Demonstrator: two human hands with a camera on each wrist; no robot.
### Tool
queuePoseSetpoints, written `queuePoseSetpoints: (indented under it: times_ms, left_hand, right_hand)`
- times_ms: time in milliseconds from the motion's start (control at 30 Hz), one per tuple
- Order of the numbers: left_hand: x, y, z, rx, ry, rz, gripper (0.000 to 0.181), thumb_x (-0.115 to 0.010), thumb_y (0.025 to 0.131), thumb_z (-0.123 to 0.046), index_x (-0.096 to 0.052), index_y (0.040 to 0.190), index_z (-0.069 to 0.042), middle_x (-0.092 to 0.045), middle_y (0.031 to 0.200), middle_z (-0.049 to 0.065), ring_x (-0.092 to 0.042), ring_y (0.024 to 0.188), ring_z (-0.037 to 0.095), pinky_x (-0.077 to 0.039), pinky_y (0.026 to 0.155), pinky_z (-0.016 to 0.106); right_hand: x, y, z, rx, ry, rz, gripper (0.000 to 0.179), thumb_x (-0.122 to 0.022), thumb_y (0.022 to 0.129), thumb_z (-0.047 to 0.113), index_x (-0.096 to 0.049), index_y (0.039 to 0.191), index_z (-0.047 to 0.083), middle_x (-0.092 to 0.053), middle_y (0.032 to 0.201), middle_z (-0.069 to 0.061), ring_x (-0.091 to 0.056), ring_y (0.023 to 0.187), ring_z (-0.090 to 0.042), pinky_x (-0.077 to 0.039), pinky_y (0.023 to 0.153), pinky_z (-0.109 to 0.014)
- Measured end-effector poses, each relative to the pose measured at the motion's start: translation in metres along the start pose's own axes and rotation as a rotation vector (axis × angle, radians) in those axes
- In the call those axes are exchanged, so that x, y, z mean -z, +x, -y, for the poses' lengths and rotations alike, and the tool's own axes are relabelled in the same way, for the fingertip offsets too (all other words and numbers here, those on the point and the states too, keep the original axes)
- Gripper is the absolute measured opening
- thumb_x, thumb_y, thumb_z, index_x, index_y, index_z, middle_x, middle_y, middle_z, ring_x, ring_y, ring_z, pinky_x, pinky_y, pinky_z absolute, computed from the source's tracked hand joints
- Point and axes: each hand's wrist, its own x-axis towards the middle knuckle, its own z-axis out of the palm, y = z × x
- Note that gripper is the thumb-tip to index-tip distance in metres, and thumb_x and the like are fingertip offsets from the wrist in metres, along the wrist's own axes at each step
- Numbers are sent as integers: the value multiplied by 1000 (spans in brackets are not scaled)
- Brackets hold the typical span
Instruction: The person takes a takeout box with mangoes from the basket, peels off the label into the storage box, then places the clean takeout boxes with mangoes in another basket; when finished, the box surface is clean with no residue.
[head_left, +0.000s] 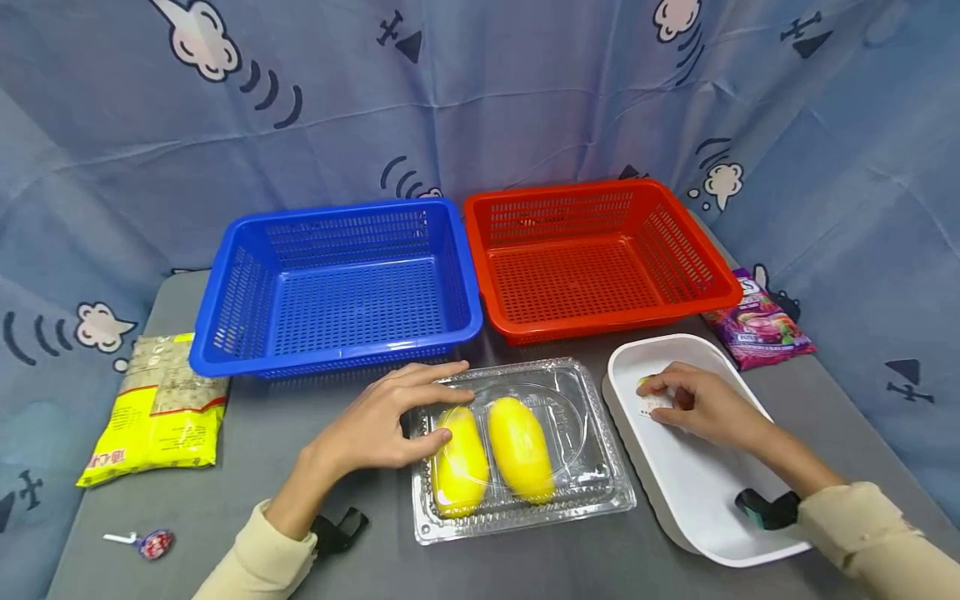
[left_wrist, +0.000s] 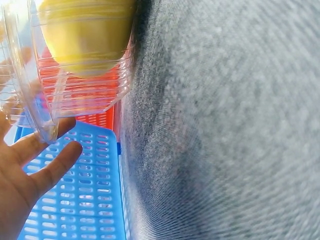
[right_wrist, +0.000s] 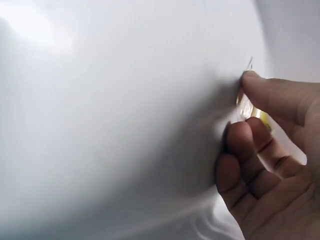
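A clear plastic clamshell box (head_left: 592, 467) with two yellow mangoes (head_left: 521, 450) in it lies on the table, its lid down over them. My left hand (head_left: 393, 417) rests at the box's left side, fingers spread over the lid's edge; the left wrist view shows those fingers (left_wrist: 60, 165) extended beside the plastic rim. Inside the white tray (head_left: 693, 467), my right hand (head_left: 701, 400) pinches a small white-and-yellow packet (head_left: 651, 403) between thumb and fingers. The right wrist view shows only a shiny sliver of that packet (right_wrist: 246, 107); the hand covers the rest.
Behind the box stand a blue basket (head_left: 360, 308) and a red basket (head_left: 577, 275). A yellow bag (head_left: 161, 417) and a lollipop (head_left: 153, 544) lie at the left. By the tray's far right end is a purple bag (head_left: 765, 325). A patterned curtain (head_left: 487, 100) hangs behind.
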Motion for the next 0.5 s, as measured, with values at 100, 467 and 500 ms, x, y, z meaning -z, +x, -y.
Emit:
queuePoseSetpoints:
  times_ms: [100, 467, 500]
  left_hand:
    - [0, -1, 0, 0, 1, -2, 47, -68, 89, -39, -66, 135, -33, -46, 158, -13, -47, 145, 19, -37, 118, 58]
    - [0, 0, 0, 8, 0, 4, 48, -67, 90, -41, -65, 137, -33, -44, 160, -12, -44, 147, 18, -36, 118, 57]
    - [0, 0, 0, 19, -7, 5, 48, -67, 90, -41, -65, 137, -34, -43, 161, -12, -43, 147, 19, -36, 118, 58]
  right_hand:
    - [0, 1, 1, -10, -8, 5, 34, -87, 72, -4, -76, 101, 8, -59, 81, 1, -46, 63, 1, -37, 53, -15]
    - [17, 16, 25, 20, 15, -22, 32, -83, 76, -6, -75, 104, 7, -65, 86, 3, -50, 61, -2, -41, 52, -17]
    - [18, 19, 29, 22, 16, -27, 32, -82, 77, -6, -75, 105, 7, -66, 86, 3, -51, 62, -3, -42, 53, -17]
